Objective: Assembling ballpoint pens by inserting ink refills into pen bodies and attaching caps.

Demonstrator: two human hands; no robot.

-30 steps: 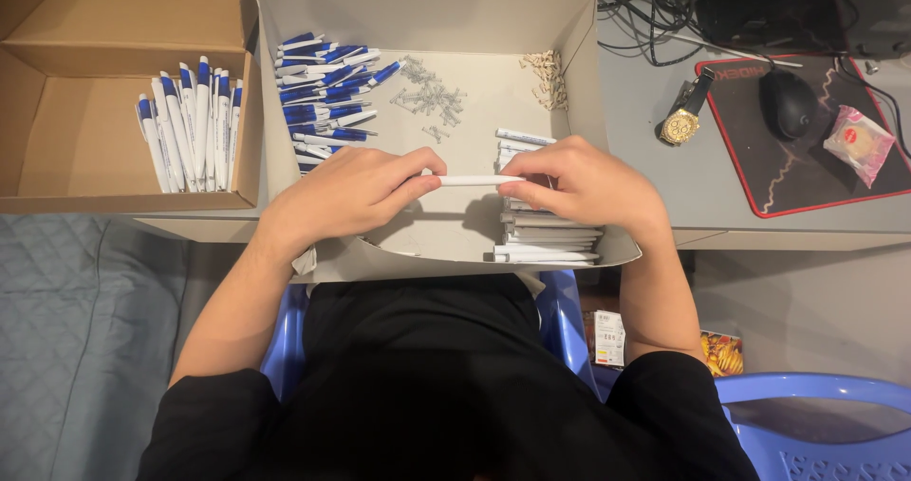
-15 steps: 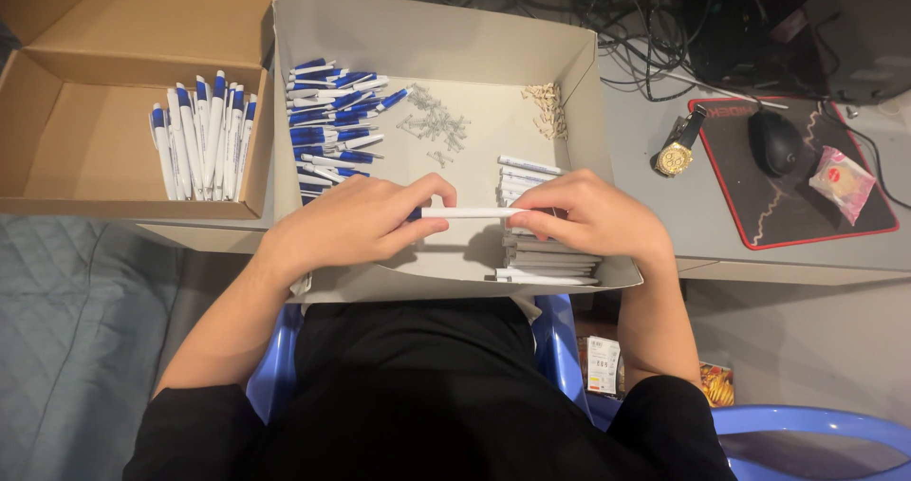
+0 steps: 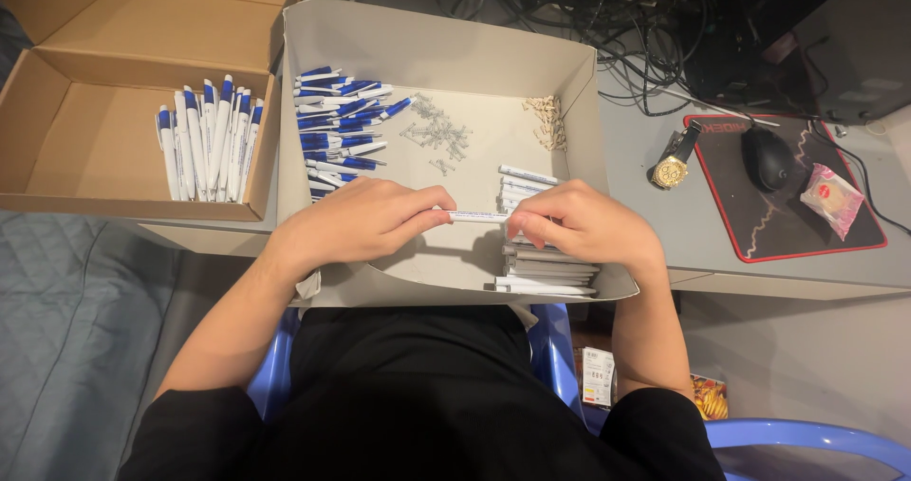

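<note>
Both ends of the white pen barrel (image 3: 479, 217) buried in fingers, left hand (image 3: 356, 220) and right hand (image 3: 584, 225) pinching it, low over the grey box (image 3: 432, 45). Stack (image 3: 546, 268) of barrels half hidden under right hand.

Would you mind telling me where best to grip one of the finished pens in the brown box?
Probably by the white barrel mid-length, from above: the pens lie flat, side by side, blue ends toward the far wall of the brown box, tops exposed.

A gold wristwatch (image 3: 672, 169) lies beside a black mouse (image 3: 766, 157) (on a red-edged mat (image 3: 816, 239)).
</note>
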